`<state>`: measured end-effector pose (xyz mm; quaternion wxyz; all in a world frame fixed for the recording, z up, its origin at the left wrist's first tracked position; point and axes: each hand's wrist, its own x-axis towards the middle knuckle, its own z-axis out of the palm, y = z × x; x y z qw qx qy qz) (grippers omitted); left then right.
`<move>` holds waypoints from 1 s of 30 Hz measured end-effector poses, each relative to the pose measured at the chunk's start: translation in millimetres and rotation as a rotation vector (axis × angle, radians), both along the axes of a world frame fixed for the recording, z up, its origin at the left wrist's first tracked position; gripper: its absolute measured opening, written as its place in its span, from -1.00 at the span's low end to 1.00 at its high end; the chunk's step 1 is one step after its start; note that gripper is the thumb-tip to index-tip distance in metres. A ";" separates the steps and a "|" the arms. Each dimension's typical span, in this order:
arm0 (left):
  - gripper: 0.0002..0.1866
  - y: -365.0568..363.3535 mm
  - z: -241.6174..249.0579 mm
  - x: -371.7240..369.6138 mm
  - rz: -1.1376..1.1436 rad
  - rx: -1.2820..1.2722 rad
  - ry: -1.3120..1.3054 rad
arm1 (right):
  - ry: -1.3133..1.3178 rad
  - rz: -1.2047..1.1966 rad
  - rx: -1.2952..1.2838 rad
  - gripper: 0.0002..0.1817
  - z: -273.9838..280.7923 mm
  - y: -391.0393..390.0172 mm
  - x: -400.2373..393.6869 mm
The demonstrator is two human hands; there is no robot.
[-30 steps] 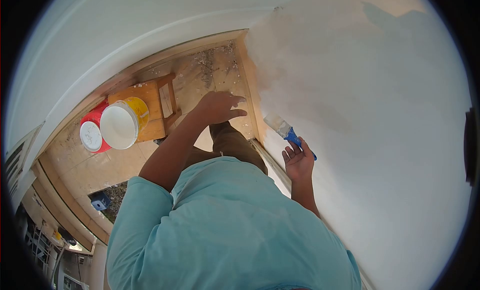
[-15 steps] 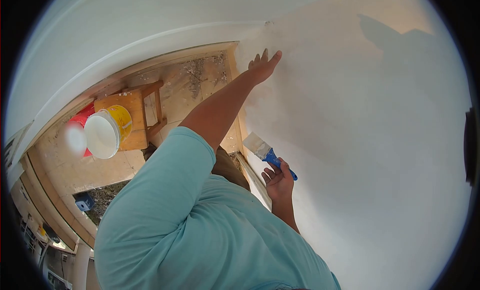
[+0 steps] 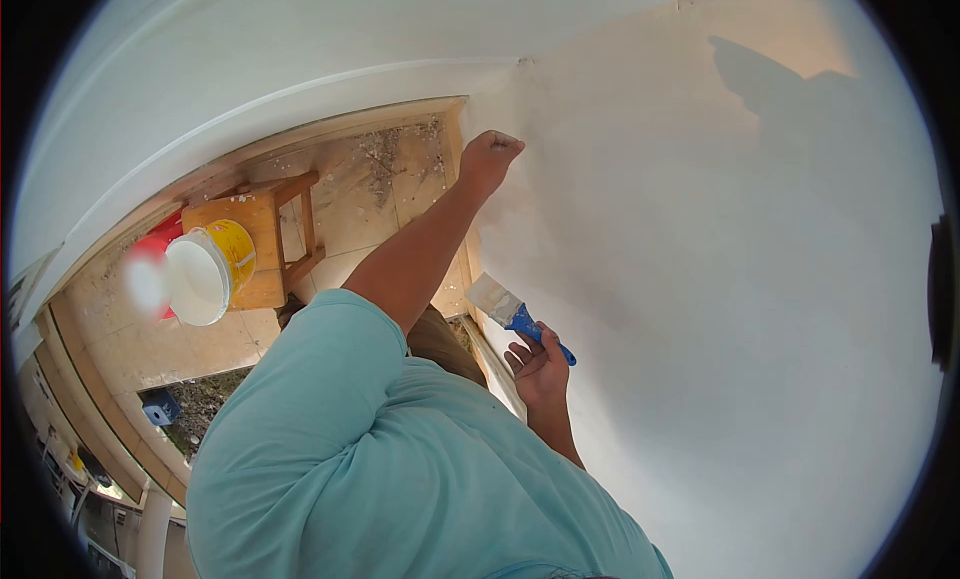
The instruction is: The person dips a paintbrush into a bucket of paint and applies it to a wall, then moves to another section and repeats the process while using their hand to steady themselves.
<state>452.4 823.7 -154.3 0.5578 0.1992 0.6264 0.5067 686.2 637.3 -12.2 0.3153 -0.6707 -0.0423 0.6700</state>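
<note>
My left hand (image 3: 491, 154) is at the white wall (image 3: 700, 239) near the corner, its fingers drawn together and nothing showing in them. In my right hand (image 3: 543, 374) is a paintbrush (image 3: 495, 297) with a blue handle (image 3: 523, 322), held lower down with the palm turned up. Its pale, flat head is smeared with white and points up and left, close beside the wall's lower edge in this view.
A wooden stool (image 3: 262, 264) stands on the tiled floor (image 3: 345, 224) to the left. On it sits a yellow-and-white bucket (image 3: 232, 254), with something red (image 3: 155, 244) beside it. Farther back lies a small blue object (image 3: 161, 409). White specks and debris dot the floor.
My left hand has closed from spread fingers and dropped down and left along the wall. The brush in my right hand has shifted slightly left. The view has tilted a little.
</note>
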 end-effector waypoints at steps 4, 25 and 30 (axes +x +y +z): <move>-0.57 -44.2 15.9 -25.8 -0.089 -0.122 0.108 | 0.029 0.011 0.007 -0.73 7.6 1.5 -3.6; 0.12 35.4 231.9 43.8 -0.302 0.666 0.345 | 0.214 0.054 0.115 -0.74 18.1 -8.6 -11.7; 0.10 48.2 231.5 29.7 -0.173 0.684 0.354 | 0.200 0.035 0.066 -0.74 9.2 -9.2 -7.5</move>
